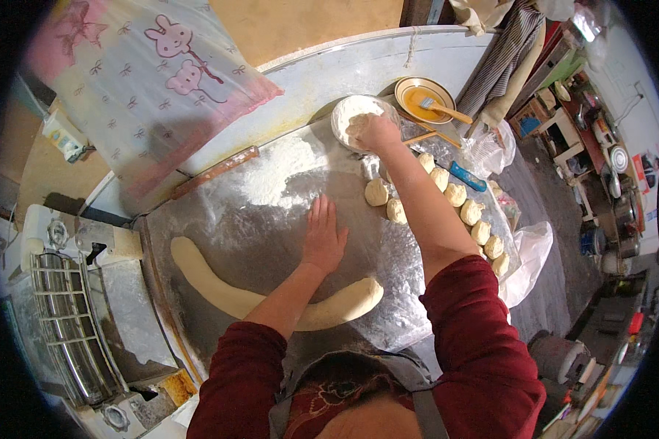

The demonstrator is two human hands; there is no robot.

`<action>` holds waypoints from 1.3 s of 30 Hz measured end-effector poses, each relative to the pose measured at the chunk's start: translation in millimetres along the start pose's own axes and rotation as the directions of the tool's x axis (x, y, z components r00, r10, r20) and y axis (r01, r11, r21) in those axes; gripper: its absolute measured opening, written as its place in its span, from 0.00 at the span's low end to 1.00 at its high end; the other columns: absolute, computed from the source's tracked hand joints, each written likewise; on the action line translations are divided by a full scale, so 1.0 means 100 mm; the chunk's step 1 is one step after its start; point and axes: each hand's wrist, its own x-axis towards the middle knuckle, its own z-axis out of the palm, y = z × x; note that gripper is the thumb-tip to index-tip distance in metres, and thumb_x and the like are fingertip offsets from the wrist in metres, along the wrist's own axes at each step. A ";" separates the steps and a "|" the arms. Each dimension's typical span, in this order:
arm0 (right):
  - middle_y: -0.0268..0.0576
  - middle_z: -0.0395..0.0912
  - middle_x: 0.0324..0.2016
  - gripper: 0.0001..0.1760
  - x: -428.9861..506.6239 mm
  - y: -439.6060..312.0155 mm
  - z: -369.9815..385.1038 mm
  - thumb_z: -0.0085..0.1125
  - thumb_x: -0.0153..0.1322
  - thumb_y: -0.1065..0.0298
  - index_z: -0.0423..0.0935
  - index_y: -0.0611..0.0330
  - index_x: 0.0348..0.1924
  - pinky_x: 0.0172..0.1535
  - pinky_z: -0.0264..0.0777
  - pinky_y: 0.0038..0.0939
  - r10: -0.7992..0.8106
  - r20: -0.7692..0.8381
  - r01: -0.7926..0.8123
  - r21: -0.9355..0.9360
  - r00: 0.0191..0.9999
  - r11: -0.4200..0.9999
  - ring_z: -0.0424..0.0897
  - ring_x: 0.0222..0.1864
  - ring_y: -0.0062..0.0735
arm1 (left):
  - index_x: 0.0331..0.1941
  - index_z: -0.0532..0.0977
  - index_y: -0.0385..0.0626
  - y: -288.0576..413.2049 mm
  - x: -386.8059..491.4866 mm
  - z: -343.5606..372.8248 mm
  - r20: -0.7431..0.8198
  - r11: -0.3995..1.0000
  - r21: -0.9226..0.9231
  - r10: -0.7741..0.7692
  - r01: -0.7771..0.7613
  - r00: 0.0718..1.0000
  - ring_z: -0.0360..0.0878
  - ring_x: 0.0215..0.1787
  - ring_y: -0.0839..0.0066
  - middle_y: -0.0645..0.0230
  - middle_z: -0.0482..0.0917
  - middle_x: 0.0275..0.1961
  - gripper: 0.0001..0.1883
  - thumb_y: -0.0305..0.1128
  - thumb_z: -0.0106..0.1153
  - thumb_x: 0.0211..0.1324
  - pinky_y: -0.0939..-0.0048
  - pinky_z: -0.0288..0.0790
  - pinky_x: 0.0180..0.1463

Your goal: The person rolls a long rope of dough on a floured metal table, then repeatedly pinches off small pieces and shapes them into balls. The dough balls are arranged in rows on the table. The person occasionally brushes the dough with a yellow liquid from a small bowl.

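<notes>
My left hand point(325, 236) rests palm down on the worktop point(263, 241), its fingers extended and nothing in it. Beneath my left forearm, a long curved roll of dough point(219, 288) lies across the near side. My right hand point(380, 131) reaches into a bowl of white flour point(341, 118); its fingertips are hidden, so any grip on flour is unclear. White flour point(280, 173) is spread on the worktop left of the bowl. Several dough pieces point(377, 192) sit around my right forearm, which covers part of their group.
A bowl of yellow liquid point(412, 101) with a pastry brush point(445, 110) stands at the back right. A blue-handled tool point(468, 176) lies by the dough pieces. A dough roller machine point(68, 324) borders the left edge. A patterned cloth point(159, 93) hangs at upper left.
</notes>
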 end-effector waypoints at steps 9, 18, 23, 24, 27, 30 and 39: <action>0.53 0.81 0.41 0.14 0.44 0.56 0.04 0.54 0.65 0.67 0.84 0.48 0.42 0.49 0.74 0.41 -0.500 0.094 0.508 -0.100 0.861 0.855 0.81 0.42 0.51 | 0.68 0.52 0.30 -0.04 0.00 0.03 0.012 1.000 -0.006 0.027 -0.027 1.000 0.39 0.78 0.50 0.45 0.45 0.74 0.35 0.40 0.50 0.64 0.52 0.41 0.77; 0.40 0.85 0.34 0.13 0.12 0.13 -0.75 0.60 0.63 0.81 0.83 0.63 0.41 0.39 0.76 0.29 0.010 -0.075 0.034 0.569 0.997 0.822 0.81 0.33 0.25 | 0.68 0.54 0.32 -0.06 0.00 0.06 -0.044 0.999 0.007 0.043 -0.043 0.998 0.39 0.78 0.51 0.46 0.47 0.75 0.35 0.39 0.51 0.62 0.52 0.41 0.77; 0.42 0.84 0.28 0.08 -0.51 0.23 -1.31 0.62 0.64 0.75 0.82 0.66 0.36 0.35 0.74 0.29 -0.052 -0.629 0.445 0.487 0.776 0.751 0.81 0.30 0.27 | 0.68 0.56 0.34 -0.05 0.02 0.08 -0.064 0.999 -0.028 0.022 -0.023 0.998 0.41 0.78 0.51 0.48 0.49 0.74 0.33 0.35 0.52 0.62 0.50 0.42 0.76; 0.45 0.84 0.29 0.09 -0.53 0.26 -1.40 0.59 0.67 0.73 0.82 0.66 0.38 0.36 0.75 0.28 -0.093 -0.303 0.157 0.197 0.949 0.968 0.81 0.31 0.28 | 0.68 0.55 0.35 -0.05 0.02 0.07 -0.028 1.000 -0.013 0.001 -0.001 1.000 0.41 0.78 0.53 0.50 0.48 0.75 0.33 0.37 0.51 0.63 0.52 0.41 0.77; 0.52 0.84 0.30 0.10 -0.92 0.62 -1.72 0.58 0.67 0.70 0.82 0.66 0.39 0.38 0.77 0.30 0.117 -0.581 0.318 0.590 0.805 0.742 0.83 0.33 0.33 | 0.69 0.54 0.37 -0.04 0.03 0.06 -0.002 0.999 0.044 -0.027 0.027 1.000 0.39 0.79 0.57 0.54 0.47 0.76 0.34 0.42 0.48 0.65 0.56 0.39 0.78; 0.49 0.84 0.34 0.11 -1.41 0.94 -1.98 0.58 0.67 0.73 0.81 0.66 0.41 0.40 0.78 0.30 0.037 -0.416 0.074 0.249 0.908 0.966 0.83 0.35 0.32 | 0.70 0.53 0.38 -0.04 0.04 0.06 0.038 0.995 0.089 -0.047 0.044 0.998 0.38 0.79 0.58 0.55 0.46 0.76 0.34 0.43 0.44 0.66 0.57 0.37 0.78; 0.38 0.83 0.30 0.09 -2.69 1.57 -2.31 0.55 0.68 0.73 0.81 0.66 0.38 0.32 0.75 0.27 0.389 -0.094 -0.366 0.195 0.916 0.910 0.79 0.26 0.22 | 0.71 0.51 0.37 -0.05 0.05 0.10 0.017 0.993 0.117 -0.015 0.013 1.000 0.37 0.79 0.58 0.54 0.45 0.76 0.33 0.42 0.43 0.67 0.57 0.37 0.79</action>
